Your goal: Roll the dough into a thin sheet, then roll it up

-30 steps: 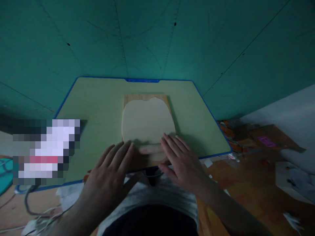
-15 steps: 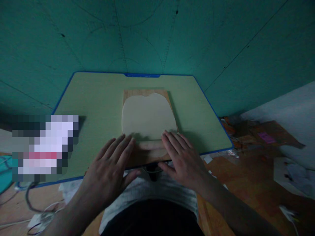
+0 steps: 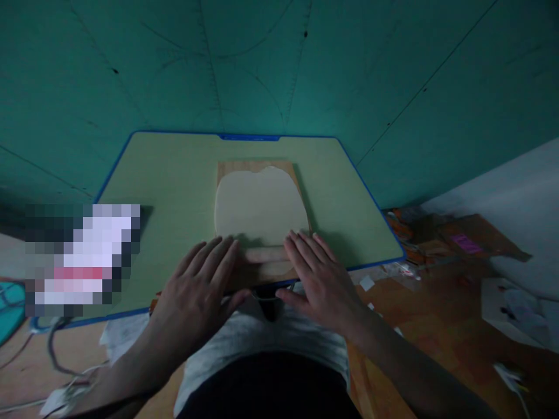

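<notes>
A flat, pale sheet of what looks like dough (image 3: pixel 261 203) covers most of a wooden board (image 3: pixel 227 167). Across its near part lies a rolling pin (image 3: pixel 265 254). My left hand (image 3: pixel 198 285) rests flat over the pin's left end, fingers stretched forward and thumb apart. Over the right end lies my right hand (image 3: pixel 321 279), likewise flat with fingers extended. Both ends of the pin are hidden beneath the hands; only its middle shows between them.
The board stands on a pale green tabletop (image 3: pixel 174 174) with a blue rim. A pixelated pale object (image 3: pixel 91 250) sits at the left. Beyond is a green wall (image 3: pixel 253 70). Cardboard (image 3: pixel 480 235) and a white box (image 3: pixel 510 311) lie at the right.
The view has shifted slightly, moving the tabletop and board a little in the picture. Both hands keep nearly the same flat pose over the rolling pin.
</notes>
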